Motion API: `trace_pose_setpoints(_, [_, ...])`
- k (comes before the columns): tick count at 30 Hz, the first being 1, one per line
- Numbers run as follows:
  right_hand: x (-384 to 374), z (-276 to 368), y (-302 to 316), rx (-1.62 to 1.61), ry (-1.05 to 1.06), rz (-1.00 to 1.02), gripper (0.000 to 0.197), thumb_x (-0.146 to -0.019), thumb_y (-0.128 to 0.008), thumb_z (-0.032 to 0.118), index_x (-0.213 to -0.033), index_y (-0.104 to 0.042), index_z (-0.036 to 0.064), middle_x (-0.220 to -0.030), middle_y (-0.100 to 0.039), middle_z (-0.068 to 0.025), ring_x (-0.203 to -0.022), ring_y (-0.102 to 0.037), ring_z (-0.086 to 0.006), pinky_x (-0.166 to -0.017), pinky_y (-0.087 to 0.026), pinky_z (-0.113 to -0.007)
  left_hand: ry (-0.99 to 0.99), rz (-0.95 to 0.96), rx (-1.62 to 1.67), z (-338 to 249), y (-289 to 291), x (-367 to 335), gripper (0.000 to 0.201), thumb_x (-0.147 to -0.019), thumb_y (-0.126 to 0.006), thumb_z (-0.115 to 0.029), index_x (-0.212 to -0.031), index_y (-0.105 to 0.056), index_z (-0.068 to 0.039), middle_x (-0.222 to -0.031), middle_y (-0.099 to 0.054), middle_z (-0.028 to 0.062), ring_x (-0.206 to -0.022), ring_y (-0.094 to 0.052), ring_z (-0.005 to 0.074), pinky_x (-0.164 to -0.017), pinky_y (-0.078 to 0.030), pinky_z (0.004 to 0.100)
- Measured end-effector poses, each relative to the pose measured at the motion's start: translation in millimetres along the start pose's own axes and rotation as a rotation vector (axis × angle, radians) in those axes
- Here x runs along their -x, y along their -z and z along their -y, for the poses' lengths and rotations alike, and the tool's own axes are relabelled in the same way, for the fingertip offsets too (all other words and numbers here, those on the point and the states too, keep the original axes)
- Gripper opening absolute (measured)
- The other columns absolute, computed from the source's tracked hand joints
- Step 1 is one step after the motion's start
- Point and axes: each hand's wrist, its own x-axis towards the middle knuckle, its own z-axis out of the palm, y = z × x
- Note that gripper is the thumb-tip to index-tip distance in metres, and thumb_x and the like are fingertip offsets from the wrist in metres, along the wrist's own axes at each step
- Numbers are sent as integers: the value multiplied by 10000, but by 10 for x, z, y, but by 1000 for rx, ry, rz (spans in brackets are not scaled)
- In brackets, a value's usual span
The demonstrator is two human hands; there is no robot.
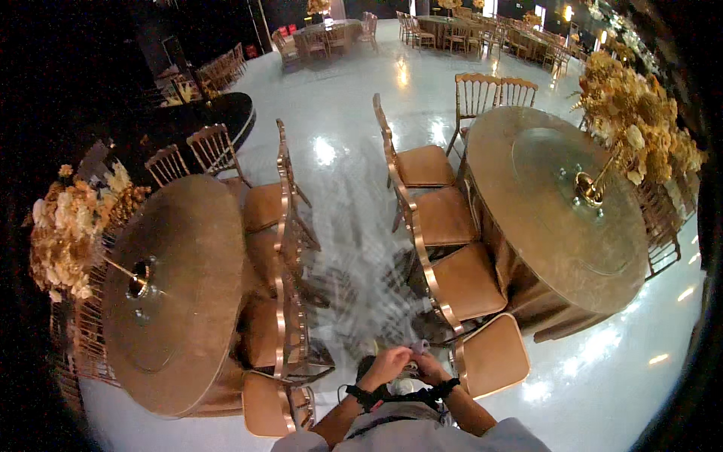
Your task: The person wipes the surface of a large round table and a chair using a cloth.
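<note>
Both hands are close together in front of my body, low in the middle of the view. My left hand (387,366) has its fingers curled inward toward the other hand. Beside it, my right hand (431,368) is closed at a small mauve, crumpled-looking thing (419,346) that shows above the fingers; its kind is too small to tell. Dark bands circle both wrists. The nearest chair (493,354), with a tan seat, stands just right of my right hand.
A round brown-clothed table (177,301) stands left, another (557,218) right, each bearing a tall golden flower arrangement. Gold chairs (262,331) line both sides of the shiny pale aisle (339,196). More tables (452,30) and chairs stand far off. A dark round-edged platform (241,120) lies far left.
</note>
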Motion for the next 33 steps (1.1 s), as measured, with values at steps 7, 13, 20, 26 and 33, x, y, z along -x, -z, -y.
trace_pose_setpoints(7, [-832,755,-145,-285,-147,43,308,-898,-571,183,-1160,-590,22,-1076,-630,-51,-977,-571,-154,-815,-483,-304,-130,-347,-165,502,1020,-880,229,-868,-617,-185,-1019,-627,-13,-913,-678,143,-808,-648,210,-716,-512,339])
trace_pose_setpoints(13, [-1602,1539,158,5,-73,18,409,-903,-592,190,-1263,-520,9,-1143,-577,-61,-1025,-518,-139,-855,-437,-277,70,-162,432,156,1813,-1342,370,-891,-542,-305,-1101,-541,-1,-910,-620,154,-813,-607,292,-697,-476,421])
trace_pose_setpoints(20, [-2431,2244,295,-240,115,-11,360,-900,-567,178,-1195,-549,-27,-1019,-620,-35,-935,-565,-134,-818,-461,-279,243,-16,996,-398,2617,-1731,511,-883,-540,-383,-1267,-478,-51,-1116,-618,138,-965,-619,297,-810,-494,444])
trace_pose_setpoints(26, [-3181,2676,599,-164,159,21,383,-841,-608,206,-1140,-598,-33,-1027,-635,-45,-952,-563,-138,-851,-436,-267,-37,-61,1144,-678,3074,-2269,587,-876,-536,-429,-1326,-446,-63,-1246,-573,118,-1092,-583,318,-939,-467,473])
trace_pose_setpoints(33, [-4223,2896,854,-166,175,-6,356,-841,-637,229,-1079,-638,-37,-947,-647,-17,-884,-549,-120,-799,-438,-269,-203,-269,998,-999,3750,-2938,540,-899,-517,-389,-1315,-455,-50,-1260,-552,123,-1095,-571,309,-933,-470,468])
